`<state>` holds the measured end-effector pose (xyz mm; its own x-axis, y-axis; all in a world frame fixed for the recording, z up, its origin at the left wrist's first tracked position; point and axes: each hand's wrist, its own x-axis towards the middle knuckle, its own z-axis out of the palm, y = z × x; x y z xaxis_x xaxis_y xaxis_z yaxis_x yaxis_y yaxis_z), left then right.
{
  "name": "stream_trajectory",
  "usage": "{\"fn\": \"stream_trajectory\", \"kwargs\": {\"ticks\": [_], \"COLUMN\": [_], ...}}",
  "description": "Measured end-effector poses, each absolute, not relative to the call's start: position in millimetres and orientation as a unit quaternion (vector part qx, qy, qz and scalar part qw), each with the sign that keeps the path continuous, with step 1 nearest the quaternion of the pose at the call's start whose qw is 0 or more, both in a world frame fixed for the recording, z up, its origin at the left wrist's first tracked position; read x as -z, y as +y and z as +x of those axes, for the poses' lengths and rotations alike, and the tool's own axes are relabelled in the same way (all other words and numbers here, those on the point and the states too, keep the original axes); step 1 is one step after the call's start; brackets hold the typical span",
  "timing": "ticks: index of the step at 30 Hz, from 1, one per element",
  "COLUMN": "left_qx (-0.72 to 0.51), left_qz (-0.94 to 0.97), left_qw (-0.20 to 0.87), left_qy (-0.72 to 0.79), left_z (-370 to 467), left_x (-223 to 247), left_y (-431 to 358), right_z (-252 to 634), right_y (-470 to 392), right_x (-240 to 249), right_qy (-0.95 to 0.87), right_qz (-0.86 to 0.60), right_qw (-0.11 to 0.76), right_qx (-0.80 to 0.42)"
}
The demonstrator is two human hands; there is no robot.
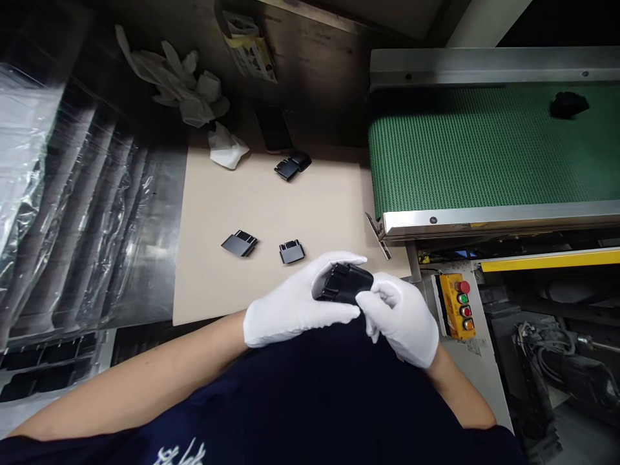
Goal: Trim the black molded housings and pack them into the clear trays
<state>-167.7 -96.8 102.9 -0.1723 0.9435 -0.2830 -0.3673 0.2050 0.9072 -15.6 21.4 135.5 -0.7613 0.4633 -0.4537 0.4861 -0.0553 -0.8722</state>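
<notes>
Both hands wear white gloves and meet at a black molded plastic part (347,284) held just over the table's front edge. My left hand (303,300) cups it from the left, thumb and fingers around its notched end. At its right end, my right hand (400,315) pinches the part with bent fingers. Beyond the hands, a small black clip-shaped piece (292,252) lies on the beige board (242,200). Another black piece (241,243) rests to its left. Farther back are more black pieces (292,166), touching or overlapping.
A green conveyor belt (465,155) at right carries a black part (569,104). Below it sits a yellow button box (456,305). White gloves (177,84), a crumpled white tissue (227,147) and a dark phone-like slab (274,129) lie at the back. Plastic-wrapped stacked trays (72,206) stand left.
</notes>
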Motion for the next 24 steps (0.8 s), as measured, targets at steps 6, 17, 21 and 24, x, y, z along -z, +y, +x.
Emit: {"fn": "stream_trajectory", "kwargs": {"ticks": [6, 17, 21, 24], "left_qx": [-0.473, -0.476, -0.535, -0.563], "left_qz": [0.275, 0.223, 0.198, 0.17], "left_qw": [0.759, 0.772, 0.717, 0.698], "left_qy": [0.351, 0.357, 0.4, 0.408], "left_z": [-182.4, -183.8, -181.6, -180.2], "left_x": [-90.6, -81.5, -91.5, -100.9], "left_y": [-98.7, -101.1, -106.7, -112.5], "right_z": [-15.6, -12.1, -20.9, -38.9], "right_y": [35.3, 51.9, 63.5, 86.1], "right_x": [-126.8, -81.1, -41.8, -12.3], "right_qy": [0.945, 0.954, 0.921, 0.896], "right_qz": [0.053, 0.023, 0.289, 0.397], "right_qw": [-0.066, -0.081, 0.014, 0.086], "right_qx": [0.317, 0.286, 0.26, 0.182]}}
